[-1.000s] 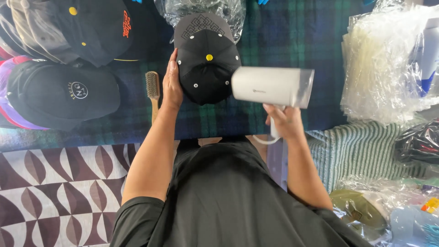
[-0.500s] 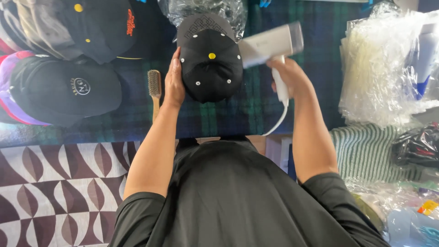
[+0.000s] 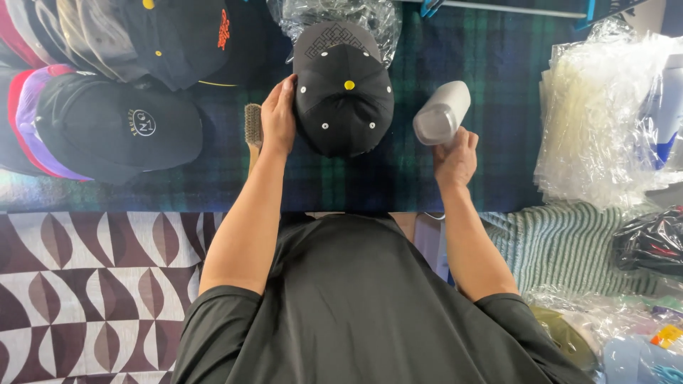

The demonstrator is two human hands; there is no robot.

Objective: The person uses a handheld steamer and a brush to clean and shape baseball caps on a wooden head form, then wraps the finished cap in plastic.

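Nearest the camera, the person's black shirt filled the lower frame, both bare forearms reaching out over the dark green-and-blue plaid cloth (image 3: 498,128) on the table. The right hand (image 3: 455,155) was closed around the handle of the white handheld steamer (image 3: 442,112), which now stood nearly upright just right of the cap, its head seen end-on. Half a second earlier the same steamer was raised and lying across, its nozzle almost against the cap's right side; a second earlier it was lower, level, and overlapping the cap. So the steamer had swung up and then come down and away: the pass over the cap looked finished, or at least paused.

The left hand (image 3: 279,117) stayed cupped against the left side of the black baseball cap (image 3: 343,89), fingers curved along the crown, steadying it as in both earlier frames. The cap sat crown-up in the middle of the cloth, its yellow top button showing and its patterned brim pointing away. A wooden brush (image 3: 252,126) lay just beside the left hand, partly hidden by it.

Farther off, clear plastic wrapping (image 3: 334,14) lay behind the brim, stacked caps (image 3: 114,128) were at the left, and a pile of clear bags (image 3: 597,107) at the right.
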